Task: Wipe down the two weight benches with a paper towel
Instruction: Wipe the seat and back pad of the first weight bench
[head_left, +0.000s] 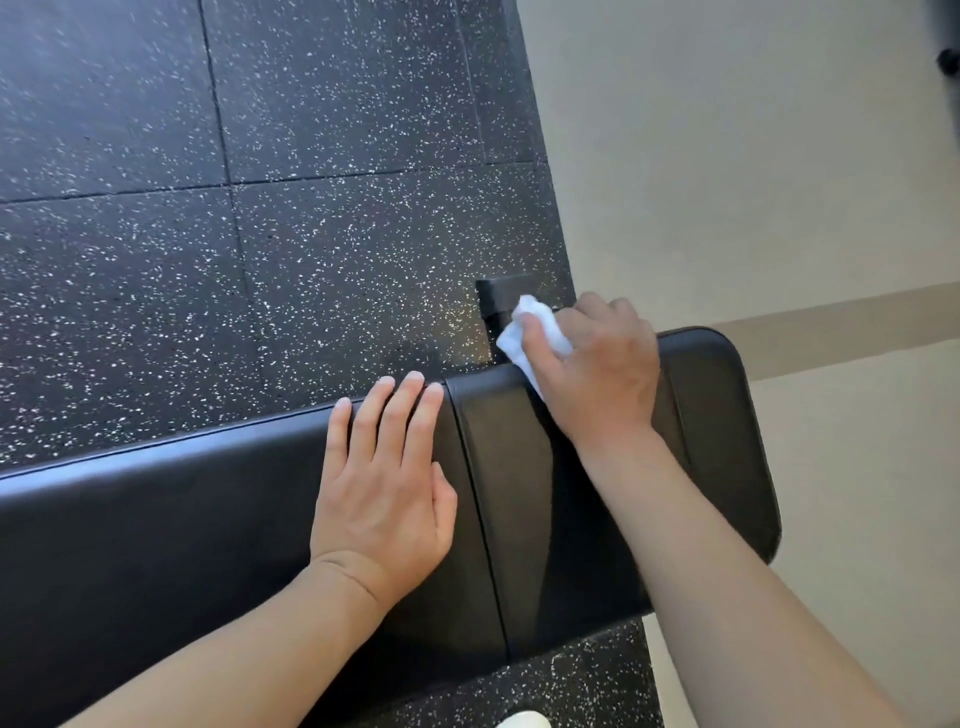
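Note:
A black padded weight bench runs across the lower part of the view, split by a seam into a long pad on the left and a shorter seat pad on the right. My right hand presses a crumpled white paper towel against the far edge of the seat pad. My left hand lies flat with its fingers spread on the long pad, just left of the seam, holding nothing. Only one bench is in view.
Black rubber floor tiles with white speckles lie beyond the bench. A black metal bench foot sticks out behind the towel. A beige wall stands to the right. A white object shows at the bottom edge.

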